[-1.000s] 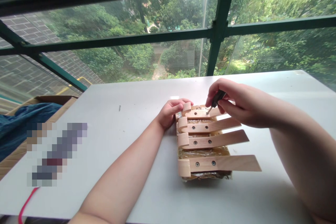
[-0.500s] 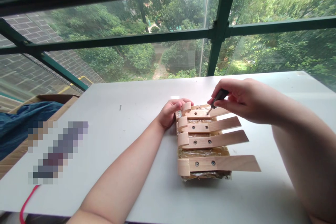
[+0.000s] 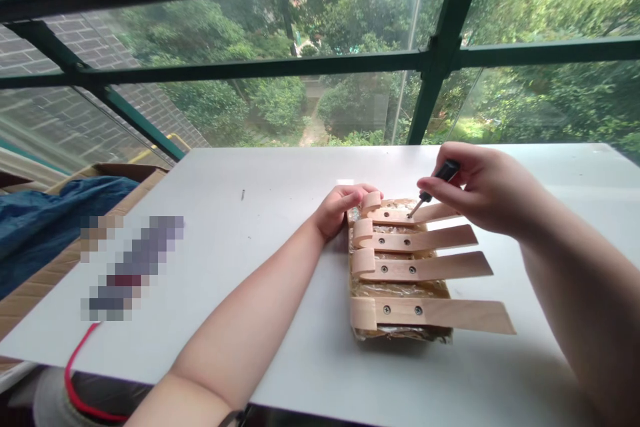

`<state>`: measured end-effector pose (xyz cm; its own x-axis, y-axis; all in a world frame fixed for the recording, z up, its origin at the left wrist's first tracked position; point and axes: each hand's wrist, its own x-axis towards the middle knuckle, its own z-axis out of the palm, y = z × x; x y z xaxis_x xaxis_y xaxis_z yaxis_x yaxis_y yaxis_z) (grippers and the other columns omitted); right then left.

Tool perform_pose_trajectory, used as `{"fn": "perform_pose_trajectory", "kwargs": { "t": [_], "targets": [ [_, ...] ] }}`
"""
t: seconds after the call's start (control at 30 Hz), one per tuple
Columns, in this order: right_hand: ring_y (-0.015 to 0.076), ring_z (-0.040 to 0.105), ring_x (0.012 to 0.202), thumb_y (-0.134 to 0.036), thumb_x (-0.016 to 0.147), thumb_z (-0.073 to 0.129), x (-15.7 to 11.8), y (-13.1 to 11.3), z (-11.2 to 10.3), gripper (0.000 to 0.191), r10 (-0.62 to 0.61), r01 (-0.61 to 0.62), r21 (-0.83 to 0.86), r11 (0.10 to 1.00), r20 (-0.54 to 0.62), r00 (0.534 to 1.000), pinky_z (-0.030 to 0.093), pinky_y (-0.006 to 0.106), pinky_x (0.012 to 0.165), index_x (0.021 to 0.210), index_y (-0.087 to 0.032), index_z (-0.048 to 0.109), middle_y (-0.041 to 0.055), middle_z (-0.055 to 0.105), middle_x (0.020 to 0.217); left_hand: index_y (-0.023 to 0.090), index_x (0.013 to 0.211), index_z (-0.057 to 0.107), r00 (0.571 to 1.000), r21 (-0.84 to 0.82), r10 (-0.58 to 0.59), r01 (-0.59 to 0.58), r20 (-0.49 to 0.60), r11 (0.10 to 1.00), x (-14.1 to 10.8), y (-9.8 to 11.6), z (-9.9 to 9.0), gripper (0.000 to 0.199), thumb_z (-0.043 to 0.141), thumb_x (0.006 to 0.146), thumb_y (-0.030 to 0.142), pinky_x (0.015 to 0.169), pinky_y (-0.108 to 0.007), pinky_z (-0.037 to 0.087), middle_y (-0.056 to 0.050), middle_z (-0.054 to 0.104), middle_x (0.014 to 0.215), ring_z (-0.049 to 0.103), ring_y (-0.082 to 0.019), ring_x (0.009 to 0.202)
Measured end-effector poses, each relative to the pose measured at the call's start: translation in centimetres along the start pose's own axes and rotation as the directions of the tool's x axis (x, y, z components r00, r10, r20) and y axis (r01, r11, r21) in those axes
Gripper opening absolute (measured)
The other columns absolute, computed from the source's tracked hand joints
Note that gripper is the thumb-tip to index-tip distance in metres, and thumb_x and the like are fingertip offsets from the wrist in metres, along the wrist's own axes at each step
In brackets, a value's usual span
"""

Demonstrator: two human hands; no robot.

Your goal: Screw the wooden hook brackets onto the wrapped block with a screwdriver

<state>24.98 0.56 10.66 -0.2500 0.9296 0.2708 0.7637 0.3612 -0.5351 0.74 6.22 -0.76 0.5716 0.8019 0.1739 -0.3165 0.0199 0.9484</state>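
My right hand (image 3: 483, 180) is closed around the black handle of a screwdriver (image 3: 445, 172). Its tip meets a screw in the farthest wooden strip (image 3: 395, 216). Several such pale strips, each with a curled left end and a flared right end, lie across a block wrapped in brown and clear tape (image 3: 425, 289). Two dark screws show in each of the nearer strips, such as the front one (image 3: 465, 315). My left hand (image 3: 340, 207) grips the block's far left corner, beside the farthest strip's curl; some fingertips are hidden.
The block rests on a white table (image 3: 280, 340). A loose screw (image 3: 243, 194) lies left of my left hand. On the table's left is a pixelated object (image 3: 135, 267) with a red cord (image 3: 75, 373). Beyond the left edge, a cardboard box (image 3: 150, 180) holds blue cloth (image 3: 55, 220). Windows stand behind.
The view has shifted, so everything sits a little farther right. My right fingers have changed position on the screwdriver handle, whose tip stays at the same screw. My left hand keeps its hold.
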Motion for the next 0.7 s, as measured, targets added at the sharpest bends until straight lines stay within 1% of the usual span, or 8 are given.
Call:
{"fn": "perform_pose_trajectory", "kwargs": {
  "t": [0.1, 0.17, 0.23, 0.33, 0.43, 0.5, 0.6, 0.7],
  "targets": [
    [0.0157, 0.058, 0.061, -0.037, 0.083, 0.066, 0.1, 0.2, 0.4, 0.015, -0.055, 0.055, 0.048, 0.997, -0.011, 0.998, 0.044, 0.029, 0.055, 0.085, -0.024, 0.059, 0.0005, 0.065, 0.073, 0.012, 0.079, 0.074, 1.000, -0.001, 0.007, -0.007, 0.001, 1.000, 0.1, -0.1, 0.0, 0.042, 0.067, 0.079, 0.054, 0.083, -0.033, 0.050, -0.011, 0.068, 0.103, 0.064, -0.021, 0.087],
    [0.0181, 0.062, 0.069, -0.031, 0.083, 0.065, 0.0, 0.2, 0.4, 0.012, -0.123, 0.123, 0.066, 0.990, -0.009, 0.992, 0.048, 0.032, 0.062, 0.091, -0.024, 0.060, 0.0023, 0.067, 0.081, 0.012, 0.078, 0.073, 1.000, -0.001, 0.017, -0.017, -0.005, 1.000, 0.1, -0.2, -0.1, 0.041, 0.067, 0.080, 0.053, 0.085, -0.033, 0.049, -0.010, 0.068, 0.103, 0.064, -0.021, 0.087],
    [0.0205, 0.064, 0.077, -0.026, 0.081, 0.065, -0.2, 0.1, 0.0, 0.015, -0.195, 0.190, 0.077, 0.979, 0.052, 0.980, 0.051, 0.033, 0.067, 0.096, -0.025, 0.060, 0.0038, 0.068, 0.089, 0.012, 0.076, 0.073, 1.000, -0.003, 0.023, -0.023, -0.006, 1.000, 0.2, -0.2, -0.2, 0.039, 0.068, 0.080, 0.051, 0.086, -0.033, 0.049, -0.010, 0.068, 0.103, 0.064, -0.021, 0.088],
    [0.0227, 0.066, 0.087, -0.022, 0.083, 0.062, -0.7, 0.2, -1.0, 0.026, -0.263, 0.248, 0.093, 0.964, 0.219, 0.939, 0.054, 0.034, 0.071, 0.108, -0.028, 0.059, 0.0049, 0.069, 0.103, 0.012, 0.080, 0.073, 1.000, -0.004, 0.008, -0.008, -0.001, 1.000, 0.2, -0.2, -0.2, 0.040, 0.069, 0.079, 0.052, 0.086, -0.034, 0.049, -0.010, 0.069, 0.104, 0.065, -0.021, 0.088],
    [0.0227, 0.068, 0.086, -0.025, 0.087, 0.057, -1.0, 0.8, -1.8, 0.025, -0.247, 0.238, 0.068, 0.969, 0.224, 0.943, 0.056, 0.034, 0.070, 0.111, -0.030, 0.060, 0.0053, 0.070, 0.107, 0.012, 0.089, 0.074, 1.000, -0.003, -0.019, 0.019, 0.009, 1.000, 0.2, -0.2, -0.3, 0.044, 0.069, 0.078, 0.054, 0.084, -0.034, 0.049, -0.011, 0.071, 0.097, 0.066, -0.022, 0.087],
    [0.0224, 0.068, 0.081, -0.030, 0.090, 0.057, -1.0, 1.2, -2.0, 0.022, -0.224, 0.217, 0.055, 0.975, 0.217, 0.950, 0.055, 0.035, 0.069, 0.111, -0.031, 0.062, 0.0052, 0.071, 0.104, 0.012, 0.093, 0.074, 1.000, -0.006, -0.028, 0.028, 0.008, 1.000, 0.2, -0.2, -0.3, 0.045, 0.070, 0.077, 0.055, 0.082, -0.034, 0.049, -0.011, 0.071, 0.093, 0.066, -0.022, 0.086],
    [0.0205, 0.068, 0.071, -0.039, 0.091, 0.058, -0.9, 1.4, -2.2, 0.020, -0.184, 0.181, 0.034, 0.983, 0.234, 0.955, 0.054, 0.034, 0.064, 0.106, -0.030, 0.066, 0.0046, 0.073, 0.097, 0.013, 0.093, 0.074, 0.999, -0.009, -0.038, 0.038, -0.006, 0.999, 0.2, -0.2, -0.2, 0.048, 0.072, 0.075, 0.057, 0.081, -0.034, 0.049, -0.010, 0.071, 0.092, 0.066, -0.022, 0.084],
    [0.0199, 0.068, 0.068, -0.045, 0.089, 0.060, -0.8, 1.2, -2.0, 0.023, -0.157, 0.157, 0.014, 0.987, 0.215, 0.964, 0.052, 0.032, 0.060, 0.104, -0.029, 0.067, 0.0045, 0.075, 0.094, 0.011, 0.092, 0.074, 0.999, -0.012, -0.046, 0.046, -0.006, 0.999, 0.3, -0.3, -0.2, 0.050, 0.072, 0.074, 0.058, 0.080, -0.034, 0.049, -0.011, 0.072, 0.091, 0.066, -0.022, 0.083]
  ]
}}
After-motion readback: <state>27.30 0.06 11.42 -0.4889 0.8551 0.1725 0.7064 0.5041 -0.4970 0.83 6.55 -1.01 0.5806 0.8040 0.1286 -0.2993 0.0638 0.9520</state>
